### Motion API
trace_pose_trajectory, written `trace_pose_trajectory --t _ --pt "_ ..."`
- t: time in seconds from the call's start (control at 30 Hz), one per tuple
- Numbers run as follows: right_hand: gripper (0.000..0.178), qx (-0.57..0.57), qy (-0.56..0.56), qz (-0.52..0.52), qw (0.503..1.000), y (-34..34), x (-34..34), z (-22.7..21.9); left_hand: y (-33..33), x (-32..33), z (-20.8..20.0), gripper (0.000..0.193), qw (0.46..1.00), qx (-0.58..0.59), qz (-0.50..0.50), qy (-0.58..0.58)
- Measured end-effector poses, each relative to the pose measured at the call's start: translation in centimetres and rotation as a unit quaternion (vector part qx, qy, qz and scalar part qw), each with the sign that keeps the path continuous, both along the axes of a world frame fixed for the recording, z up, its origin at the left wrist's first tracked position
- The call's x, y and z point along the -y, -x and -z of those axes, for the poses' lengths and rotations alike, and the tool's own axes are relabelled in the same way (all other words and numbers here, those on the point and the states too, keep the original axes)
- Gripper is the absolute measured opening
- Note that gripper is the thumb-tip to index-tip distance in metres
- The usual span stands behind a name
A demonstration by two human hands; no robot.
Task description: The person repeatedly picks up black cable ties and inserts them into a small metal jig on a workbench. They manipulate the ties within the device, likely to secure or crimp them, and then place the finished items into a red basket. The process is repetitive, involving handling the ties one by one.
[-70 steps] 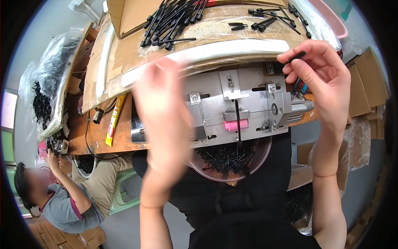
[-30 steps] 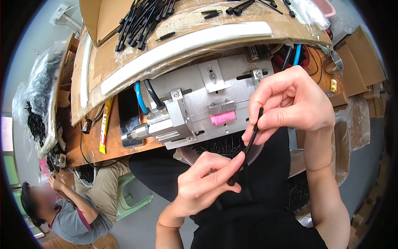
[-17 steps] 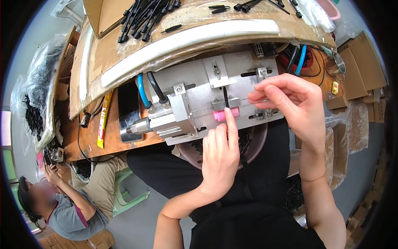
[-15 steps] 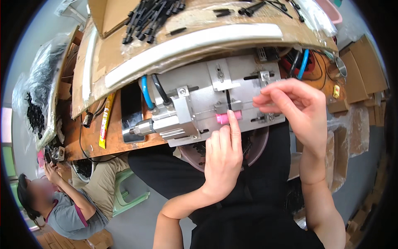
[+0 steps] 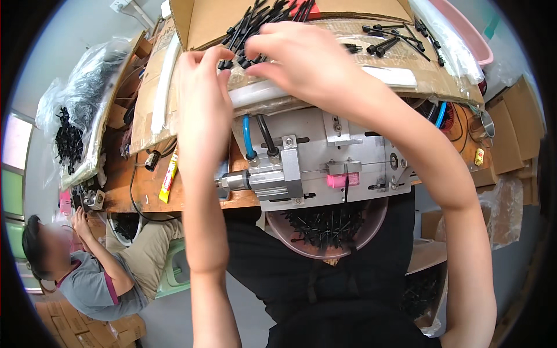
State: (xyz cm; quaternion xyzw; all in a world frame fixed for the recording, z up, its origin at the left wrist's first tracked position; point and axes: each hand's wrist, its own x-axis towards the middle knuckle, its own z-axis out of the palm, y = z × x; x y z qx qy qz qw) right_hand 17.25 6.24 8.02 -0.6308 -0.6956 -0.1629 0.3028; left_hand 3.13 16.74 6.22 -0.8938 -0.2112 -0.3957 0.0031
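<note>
Both my hands reach to a pile of slim black rod-like parts [image 5: 255, 26] with thicker ends, lying on the cardboard. My left hand [image 5: 203, 98], slightly blurred, has its fingers curled beside the pile's near edge, thumb and index apart. At the pile's right, my right hand [image 5: 307, 64] has thumb and fingertips apart around some of the black ends; a firm hold on any does not show. Nearer to me sits a metal fixture plate [image 5: 313, 139] with a pneumatic cylinder [image 5: 270, 177] and a pink block [image 5: 335, 180]. One black strip [image 5: 347, 190] crosses the block, pointing toward me.
Under the plate's front edge, a pink basin [image 5: 377, 229] holds many black parts. More black parts [image 5: 391, 43] lie at the cardboard's right. Blue and black hoses [image 5: 247, 136] rise from the cylinder. A yellow packet [image 5: 169, 180] lies left. A co-worker [image 5: 96, 278] sits far left.
Both hands have left the fixture and moved up to the pile on the cardboard. The black strip at the pink block has shifted toward me. The view has shifted too.
</note>
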Motion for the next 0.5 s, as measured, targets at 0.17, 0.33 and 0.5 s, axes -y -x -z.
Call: trace_pose_trajectory --t 0.17,0.33,0.5 --pt "0.017 0.045 0.124 0.030 0.991 -1.9 -1.5 -0.6 -1.4 -3.5 -1.8 0.019 0.975 -0.133 0.092 0.151" --pt "0.011 0.066 0.133 -0.046 0.988 -7.0 2.7 -0.9 -1.9 -0.8 -1.6 0.026 0.966 -0.123 0.161 0.161" --pt "0.015 0.001 0.103 -0.051 0.993 -10.6 3.2 -0.7 -3.8 -2.1 -5.1 0.027 0.912 -0.112 0.253 0.303"
